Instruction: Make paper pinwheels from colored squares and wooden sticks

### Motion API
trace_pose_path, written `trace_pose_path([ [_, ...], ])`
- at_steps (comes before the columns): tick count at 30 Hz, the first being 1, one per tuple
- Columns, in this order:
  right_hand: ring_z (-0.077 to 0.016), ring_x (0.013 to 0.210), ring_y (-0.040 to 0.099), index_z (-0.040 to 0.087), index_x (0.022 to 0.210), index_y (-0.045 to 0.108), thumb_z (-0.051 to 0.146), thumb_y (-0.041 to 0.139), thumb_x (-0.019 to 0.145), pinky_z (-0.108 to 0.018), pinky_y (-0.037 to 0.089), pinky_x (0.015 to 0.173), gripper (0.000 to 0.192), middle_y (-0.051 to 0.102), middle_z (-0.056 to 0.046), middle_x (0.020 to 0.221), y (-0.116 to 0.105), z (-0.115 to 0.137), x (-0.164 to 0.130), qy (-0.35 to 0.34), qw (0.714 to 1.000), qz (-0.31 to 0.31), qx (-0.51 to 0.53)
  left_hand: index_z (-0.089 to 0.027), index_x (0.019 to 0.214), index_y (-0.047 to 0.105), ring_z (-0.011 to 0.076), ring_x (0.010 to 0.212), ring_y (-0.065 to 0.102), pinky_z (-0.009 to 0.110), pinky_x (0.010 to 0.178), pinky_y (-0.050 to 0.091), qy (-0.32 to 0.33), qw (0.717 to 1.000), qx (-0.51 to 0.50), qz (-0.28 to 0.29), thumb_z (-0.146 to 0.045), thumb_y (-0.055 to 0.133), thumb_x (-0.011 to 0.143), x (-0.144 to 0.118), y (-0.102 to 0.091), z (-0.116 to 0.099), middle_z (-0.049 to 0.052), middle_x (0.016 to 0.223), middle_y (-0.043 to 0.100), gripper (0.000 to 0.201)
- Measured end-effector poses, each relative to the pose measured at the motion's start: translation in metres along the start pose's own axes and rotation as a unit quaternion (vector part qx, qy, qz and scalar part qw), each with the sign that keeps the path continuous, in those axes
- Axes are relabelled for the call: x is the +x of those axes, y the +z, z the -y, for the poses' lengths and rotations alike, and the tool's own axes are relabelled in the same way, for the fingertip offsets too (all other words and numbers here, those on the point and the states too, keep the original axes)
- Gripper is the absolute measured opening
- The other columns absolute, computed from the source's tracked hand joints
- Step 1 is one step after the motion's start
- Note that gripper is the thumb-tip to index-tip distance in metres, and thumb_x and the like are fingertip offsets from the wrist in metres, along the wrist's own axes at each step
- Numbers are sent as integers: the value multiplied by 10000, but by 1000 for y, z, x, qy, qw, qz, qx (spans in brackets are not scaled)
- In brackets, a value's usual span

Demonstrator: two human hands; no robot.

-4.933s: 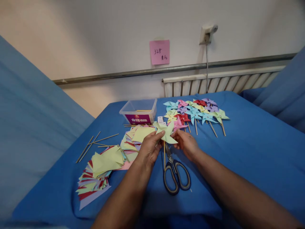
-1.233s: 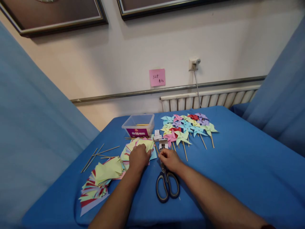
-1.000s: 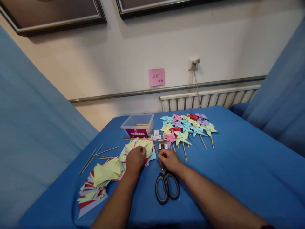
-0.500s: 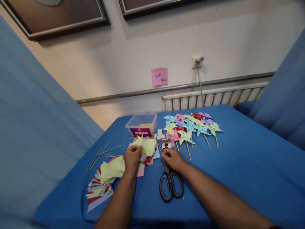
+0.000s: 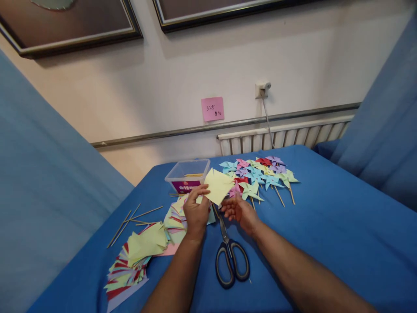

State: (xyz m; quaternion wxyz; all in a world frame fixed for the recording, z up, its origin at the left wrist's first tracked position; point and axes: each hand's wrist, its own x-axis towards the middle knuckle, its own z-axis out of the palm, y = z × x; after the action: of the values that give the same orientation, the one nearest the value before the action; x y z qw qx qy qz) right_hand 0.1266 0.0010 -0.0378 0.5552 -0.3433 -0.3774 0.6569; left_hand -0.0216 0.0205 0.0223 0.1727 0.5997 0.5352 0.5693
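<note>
Between the thumb and fingers of my left hand [image 5: 197, 215] is a pale yellow paper square [image 5: 220, 186], raised above the table with slits at its corners. My right hand [image 5: 243, 215] is just to the right and below the sheet, palm turned inward, its fingers apart and slightly bent. Whether a tiny part sits at its fingertips is too small to tell. Dark-handled scissors [image 5: 232, 265] lie below the hands, blades pointing away. A fanned stack of coloured paper [image 5: 148, 241] spreads to the left, and another paper pile [image 5: 174, 219] is partly hidden behind my left hand.
Finished paper pinwheels [image 5: 256, 175] on sticks cluster at the back right. A clear plastic tub [image 5: 182, 187] with a purple label stands at the back, sticks inside. Loose wooden sticks [image 5: 125, 224] lie at the left on the blue tablecloth [image 5: 302, 243].
My left hand has lifted the yellow paper square off the pile and moved it right and up. My right hand's fingers have spread from a pinch near the small box. The view has shifted slightly.
</note>
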Motion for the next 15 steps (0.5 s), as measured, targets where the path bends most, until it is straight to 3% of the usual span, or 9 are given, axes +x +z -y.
trace_pose_path([
  [3,-195,746,683,188,1094,674,796,397,812,-276,507,589,725,735,-111,980,-5,14,0,0,995,-16,97,-222,733,665,229,1191,572,420,1058,410,81,994,38,69,-179,533,790,-11,7,0,56,1191,684,150],
  [7,-256,867,701,188,1111,677,574,756,695,-363,556,728,573,743,-101,1060,-6,10,3,-38,991,-69,105,-233,730,673,233,1282,501,446,1117,344,117,984,38,132,-156,523,795,-17,8,10,42,1232,669,181],
  [9,-256,824,708,175,1042,704,468,843,622,-382,560,768,530,760,-94,992,-6,3,5,-48,989,-105,92,-227,874,694,238,1269,519,438,1099,369,71,990,-15,119,-186,564,792,-18,11,15,58,1272,648,159],
  [11,-252,797,711,172,1017,714,446,854,610,-395,562,787,510,767,-87,951,-7,-3,7,-60,986,-131,84,-210,1088,654,242,1214,572,411,1034,437,-23,989,-118,89,-250,622,783,-20,15,16,92,1299,630,309],
  [13,-252,789,712,170,1015,716,442,851,613,-404,564,795,504,769,-82,938,-8,-6,8,-71,984,-148,72,-180,1184,605,253,1137,626,390,951,493,-135,960,-232,78,-359,644,792,-23,21,15,123,1256,651,432],
  [15,-252,783,712,167,1020,714,444,844,619,-408,567,789,505,770,-77,920,-9,-7,8,-79,982,-161,58,-145,1166,618,269,1070,659,389,890,519,-222,911,-330,106,-493,584,833,-27,25,12,147,1179,686,483],
])
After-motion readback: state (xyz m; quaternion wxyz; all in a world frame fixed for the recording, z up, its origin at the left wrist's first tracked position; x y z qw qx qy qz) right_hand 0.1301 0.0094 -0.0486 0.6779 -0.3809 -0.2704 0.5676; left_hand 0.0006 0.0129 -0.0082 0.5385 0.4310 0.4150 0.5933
